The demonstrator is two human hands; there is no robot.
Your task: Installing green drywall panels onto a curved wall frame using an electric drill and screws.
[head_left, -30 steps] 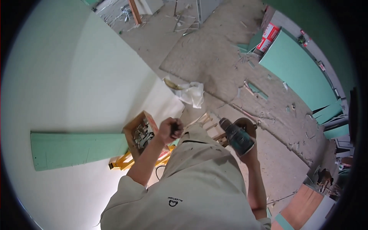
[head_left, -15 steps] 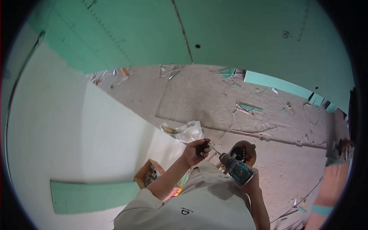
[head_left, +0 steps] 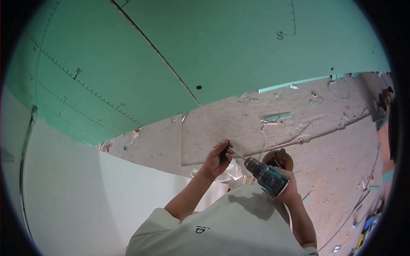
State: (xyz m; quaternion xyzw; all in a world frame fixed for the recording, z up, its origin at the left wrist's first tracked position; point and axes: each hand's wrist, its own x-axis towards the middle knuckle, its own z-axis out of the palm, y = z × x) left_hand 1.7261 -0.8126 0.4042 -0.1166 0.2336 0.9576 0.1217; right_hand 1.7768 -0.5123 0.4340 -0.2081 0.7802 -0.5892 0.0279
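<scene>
My right hand point(head_left: 289, 185) grips a teal and black cordless drill point(head_left: 270, 180), which points up and to the left. From its chuck a long thin driver bit point(head_left: 237, 152) reaches to the fingers of my left hand point(head_left: 217, 160). Those fingers are curled around dark small pieces point(head_left: 223, 156) that look like black screws, partly hidden by the palm and thumb. The bit's tip is at the left fingertips. Ahead and above is a large green drywall board point(head_left: 239, 51) with a dark seam and printed scale marks.
A round bucket point(head_left: 291, 164) with dark items stands beyond the drill. White plastic point(head_left: 232, 170) lies behind my left hand. Board offcuts point(head_left: 278, 117) and scraps litter the concrete floor point(head_left: 205, 141). A pale wall panel point(head_left: 64, 170) fills the left side. At the far right is a dark shape point(head_left: 384, 98).
The view has tilted and turned, so the green board now reaches lower on the left. Both hands have kept the bit tip at the left fingers; the drill sits slightly farther right.
</scene>
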